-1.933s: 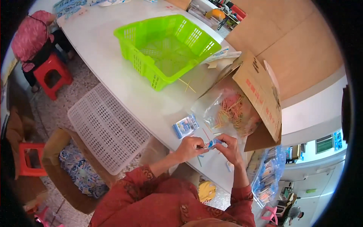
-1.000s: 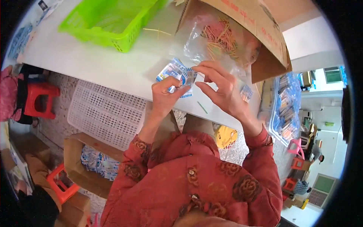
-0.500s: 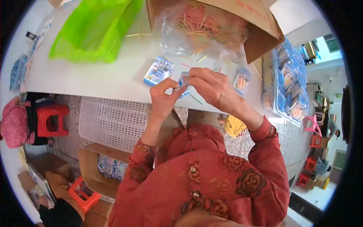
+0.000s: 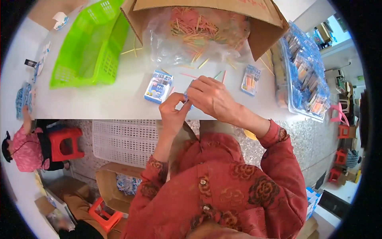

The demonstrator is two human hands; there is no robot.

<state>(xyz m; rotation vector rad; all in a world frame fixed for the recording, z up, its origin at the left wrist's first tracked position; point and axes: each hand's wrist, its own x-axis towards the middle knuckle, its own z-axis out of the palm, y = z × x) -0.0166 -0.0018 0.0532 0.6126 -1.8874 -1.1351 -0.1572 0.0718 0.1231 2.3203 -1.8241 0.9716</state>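
A small blue-edged packet (image 4: 187, 95) sits pinched between both hands at the near edge of the white table (image 4: 115, 101), almost wholly hidden by the fingers, so what it holds cannot be made out. The left hand (image 4: 172, 111) closes its grip on the packet from below, thumb and forefinger pressed together on its lower edge; the right hand (image 4: 211, 97) curls over the top, fingertips pinching the upper edge. Because the hands work right over the table's lip, a slip of either pinch would likely send the packet onto the lap or the floor rather than back onto the table. At 10 o'clock from the hands lies a finished blue-and-white pack (image 4: 158, 87), and at 2 o'clock another pack (image 4: 250, 80) with orange contents; an elbow swing could knock either off. Loose coloured sticks (image 4: 217, 74) lie at 12 o'clock just beyond the knuckles, light enough to roll or scatter if brushed. Further at 12 a clear bag of sticks (image 4: 195, 34) spills from a tipped cardboard box (image 4: 223, 8); it could slump and shed more. A green basket (image 4: 89, 44) stands at 10 o'clock, a tray of packs (image 4: 306, 75) at 2 o'clock near the table's end, where a nudge might tip it over.
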